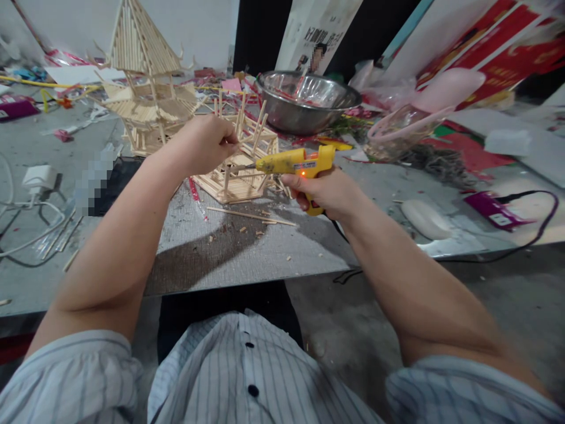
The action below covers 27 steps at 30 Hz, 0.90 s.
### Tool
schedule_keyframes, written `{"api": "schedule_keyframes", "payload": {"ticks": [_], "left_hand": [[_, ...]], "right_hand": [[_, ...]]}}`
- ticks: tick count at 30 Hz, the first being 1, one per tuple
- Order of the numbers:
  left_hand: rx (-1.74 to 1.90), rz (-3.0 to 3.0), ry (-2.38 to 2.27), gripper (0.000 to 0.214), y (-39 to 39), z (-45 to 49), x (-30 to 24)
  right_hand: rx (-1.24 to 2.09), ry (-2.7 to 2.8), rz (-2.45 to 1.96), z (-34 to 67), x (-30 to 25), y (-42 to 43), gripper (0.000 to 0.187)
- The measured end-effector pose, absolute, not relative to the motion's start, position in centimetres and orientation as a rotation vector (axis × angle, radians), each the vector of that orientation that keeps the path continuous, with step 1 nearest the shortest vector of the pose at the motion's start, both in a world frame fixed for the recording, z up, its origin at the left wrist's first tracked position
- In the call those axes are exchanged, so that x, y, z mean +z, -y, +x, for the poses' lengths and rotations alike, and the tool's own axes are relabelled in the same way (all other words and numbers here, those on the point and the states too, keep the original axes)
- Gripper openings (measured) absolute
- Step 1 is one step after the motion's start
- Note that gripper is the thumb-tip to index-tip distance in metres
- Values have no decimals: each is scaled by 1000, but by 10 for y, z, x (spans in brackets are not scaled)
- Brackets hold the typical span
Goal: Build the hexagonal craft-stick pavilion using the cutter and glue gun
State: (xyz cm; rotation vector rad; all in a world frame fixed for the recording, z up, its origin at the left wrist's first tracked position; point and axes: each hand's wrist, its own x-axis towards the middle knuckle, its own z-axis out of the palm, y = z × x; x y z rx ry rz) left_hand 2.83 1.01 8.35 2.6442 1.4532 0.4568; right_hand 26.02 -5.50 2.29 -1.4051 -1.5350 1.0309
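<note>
My left hand (pixel 203 143) is closed in a pinch on a thin wooden stick at the small stick model (pixel 241 171) in front of me. My right hand (pixel 329 193) grips a yellow hot glue gun (pixel 300 164); its red light is on and its nozzle points left toward the model, just under my left fingers. The model is a low frame of wooden sticks with several uprights, standing on the grey table (pixel 247 247).
A taller stick pagoda (pixel 148 76) stands behind on the left. A steel bowl (pixel 306 100) and a clear pink-rimmed container (pixel 401 132) sit at the back. Loose sticks (pixel 251 216) lie on the table. A white charger and cables (pixel 37 179) are left, a purple device (pixel 494 211) right.
</note>
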Motion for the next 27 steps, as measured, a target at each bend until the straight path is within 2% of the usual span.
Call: {"api": "schedule_keyframes", "payload": {"ticks": [6, 27], "left_hand": [[494, 2681, -1296, 32, -15, 26, 79], [318, 2714, -1319, 31, -15, 27, 77]], "right_hand": [[1019, 1549, -1390, 262, 22, 54, 50], [1063, 1419, -1436, 259, 29, 59, 50]]}}
